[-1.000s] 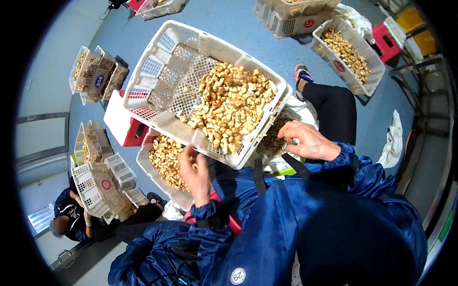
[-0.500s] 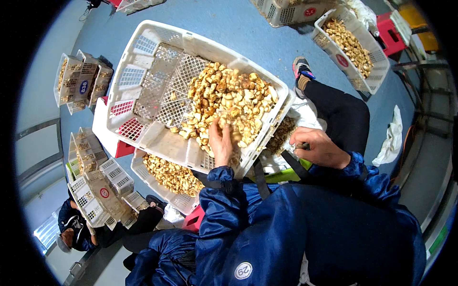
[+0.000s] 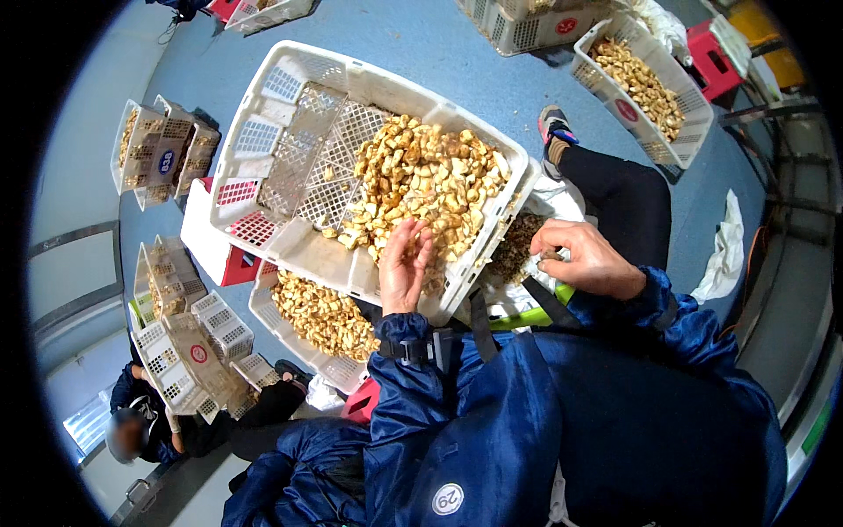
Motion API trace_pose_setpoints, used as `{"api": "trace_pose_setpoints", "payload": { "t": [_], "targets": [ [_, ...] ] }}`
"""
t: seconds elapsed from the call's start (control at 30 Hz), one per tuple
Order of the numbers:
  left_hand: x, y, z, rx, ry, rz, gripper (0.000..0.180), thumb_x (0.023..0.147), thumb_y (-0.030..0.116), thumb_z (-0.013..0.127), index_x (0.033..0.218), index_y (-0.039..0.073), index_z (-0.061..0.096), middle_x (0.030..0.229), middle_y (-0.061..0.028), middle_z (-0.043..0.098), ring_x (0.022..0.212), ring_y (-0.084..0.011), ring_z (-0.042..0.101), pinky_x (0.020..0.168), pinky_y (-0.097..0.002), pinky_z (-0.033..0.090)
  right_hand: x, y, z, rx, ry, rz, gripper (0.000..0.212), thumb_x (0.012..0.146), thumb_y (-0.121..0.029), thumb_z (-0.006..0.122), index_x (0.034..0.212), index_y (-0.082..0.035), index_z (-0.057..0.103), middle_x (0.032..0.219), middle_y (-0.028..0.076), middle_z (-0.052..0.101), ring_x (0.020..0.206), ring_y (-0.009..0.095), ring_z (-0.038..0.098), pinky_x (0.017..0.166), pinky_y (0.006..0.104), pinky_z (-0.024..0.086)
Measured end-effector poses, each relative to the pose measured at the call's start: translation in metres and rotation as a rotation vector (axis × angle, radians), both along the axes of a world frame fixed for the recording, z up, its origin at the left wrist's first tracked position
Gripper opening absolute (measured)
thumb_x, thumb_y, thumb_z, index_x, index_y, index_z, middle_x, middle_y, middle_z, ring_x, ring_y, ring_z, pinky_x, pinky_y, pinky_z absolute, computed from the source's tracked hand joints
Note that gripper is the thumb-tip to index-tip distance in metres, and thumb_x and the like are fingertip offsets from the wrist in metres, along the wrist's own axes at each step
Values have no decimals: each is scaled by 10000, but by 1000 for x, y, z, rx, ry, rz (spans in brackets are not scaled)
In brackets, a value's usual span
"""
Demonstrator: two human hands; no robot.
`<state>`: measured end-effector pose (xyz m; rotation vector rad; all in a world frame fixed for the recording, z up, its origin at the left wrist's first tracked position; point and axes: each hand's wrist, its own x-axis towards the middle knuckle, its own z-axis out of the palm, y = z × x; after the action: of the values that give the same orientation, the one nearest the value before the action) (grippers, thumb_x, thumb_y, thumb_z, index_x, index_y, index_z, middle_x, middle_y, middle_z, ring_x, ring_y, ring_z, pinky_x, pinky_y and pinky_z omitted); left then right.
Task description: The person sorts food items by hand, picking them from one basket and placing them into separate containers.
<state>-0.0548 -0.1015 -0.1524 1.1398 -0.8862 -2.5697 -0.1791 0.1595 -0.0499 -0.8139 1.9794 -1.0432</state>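
Note:
A large white plastic basket (image 3: 351, 72) stands tilted before me, with a heap of small yellow-brown mushrooms (image 3: 430, 180) in its right part. My left hand (image 3: 405, 265) is over the basket's near side, beside the heap. Its palm is turned up with the fingers bent and apart, and I see nothing held in it. To the right, outside the basket, my right hand (image 3: 590, 260) has thumb and fingers pinched together. A small brownish bit shows at its fingertips, too small to name. Below those fingertips lies a pile of dark brown scraps (image 3: 514, 250) on white sacking.
Under the near left edge, a second basket (image 3: 347, 376) holds more mushrooms (image 3: 320, 316). Another full basket (image 3: 698, 145) stands at the far right. Stacked baskets (image 3: 189, 351) and a co-worker (image 3: 140, 422) are at the left. A white-topped red stool (image 3: 237, 263) touches my basket.
My left hand has come off the heap's near edge and turned palm up, fingers apart. My right hand has shifted slightly, showing the brownish bit. The view has moved a little.

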Motion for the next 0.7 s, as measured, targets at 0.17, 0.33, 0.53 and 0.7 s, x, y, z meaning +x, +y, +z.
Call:
{"api": "trace_pose_setpoints", "payload": {
  "t": [0.17,0.33,0.53,0.7],
  "targets": [
    [20,-3,10,-101,42,-58,371,867,-28,478,1237,-46,503,1178,-121,553,1032,-206,575,840,-300,490,13,0,4,-184,90,-101,148,759,-110,634,830,14,595,783,98,550,706,202,545,622,327,424],
    [40,24,77,-82,228,-233,423,817,-96,418,1231,-66,500,1223,-180,552,1190,-317,533,1017,-373,432,26,-16,28,-214,-27,-128,101,790,-67,647,833,8,594,880,67,612,835,153,577,773,286,449],
    [65,56,123,-299,206,-244,329,924,10,535,1248,-34,505,1121,-146,630,991,-252,648,824,-303,526,57,-52,48,-537,-1,-108,57,824,-38,643,824,-12,592,992,75,623,887,116,562,777,261,440],
    [77,75,138,-546,230,-298,331,920,14,566,1248,-15,539,1075,-92,644,867,-137,638,713,-236,496,68,-51,48,-576,-82,-147,60,836,-50,646,831,-14,599,1016,85,622,898,124,565,775,262,448]
  ]
}}
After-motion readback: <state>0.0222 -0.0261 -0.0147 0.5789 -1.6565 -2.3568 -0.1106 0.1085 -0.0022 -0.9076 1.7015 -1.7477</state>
